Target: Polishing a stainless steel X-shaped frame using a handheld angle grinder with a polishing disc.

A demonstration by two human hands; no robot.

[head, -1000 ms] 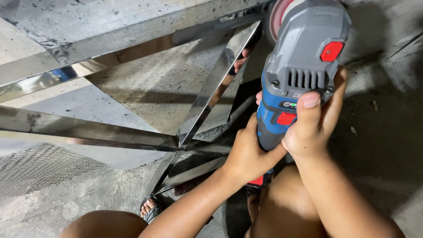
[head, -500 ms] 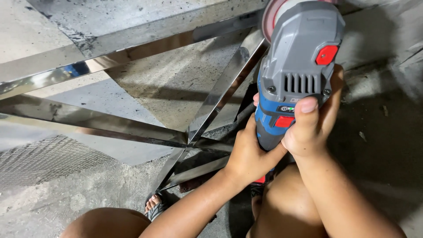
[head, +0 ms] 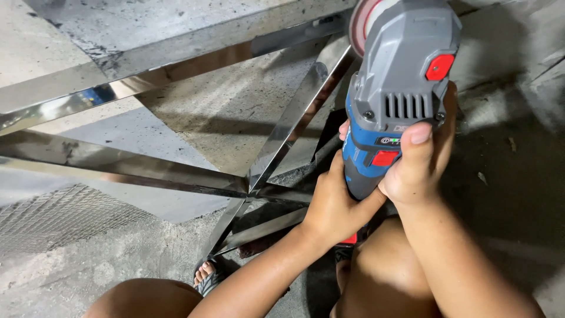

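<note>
Overhead, both hands, left hand (head: 335, 206) and right hand (head: 421, 162), clench the angle grinder (head: 397, 88), its disc cropped.

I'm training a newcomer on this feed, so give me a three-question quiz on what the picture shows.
1. True or false: both hands hold the grinder.
2. Which hand grips lower on the tool body? A) left hand B) right hand
3. Fill in: the shiny metal bars lie over a ___ floor.

Key: 1 true. 2 A; the left hand wraps the blue lower end, while the right hand sits higher with its thumb over the side. 3 concrete.
</note>
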